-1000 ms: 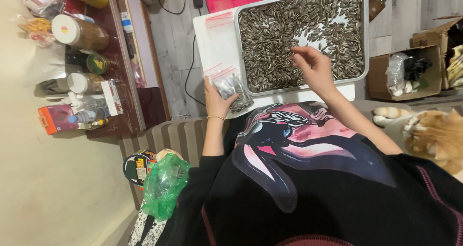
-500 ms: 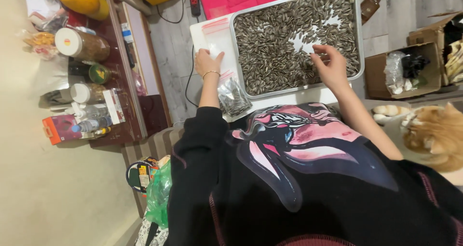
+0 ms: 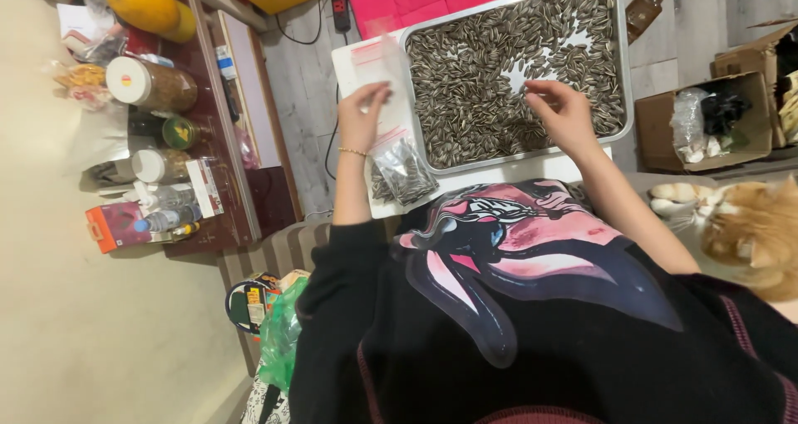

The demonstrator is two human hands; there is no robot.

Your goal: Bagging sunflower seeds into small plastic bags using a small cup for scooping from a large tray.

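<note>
A metal tray point(image 3: 625, 100) full of striped sunflower seeds lies on a white board in front of me. My right hand point(image 3: 561, 112) rests over the seeds near a bare patch in the tray, fingers curled as if pinching seeds. My left hand point(image 3: 362, 116) lifts an empty clear zip bag point(image 3: 374, 62) at the tray's left side. A filled clear bag of seeds point(image 3: 401, 175) lies on the board just below that hand.
A dark shelf point(image 3: 212, 166) at left holds jars, bottles, boxes and a yellow fruit. A cardboard box point(image 3: 706, 116) stands at right, an orange cat point(image 3: 740, 229) beside my right arm. A green bag point(image 3: 283, 341) sits by the striped seat.
My left hand set the filled seed bag down on the board, reached up and took an empty zip bag. My right hand stayed over the seeds, shifting a little.
</note>
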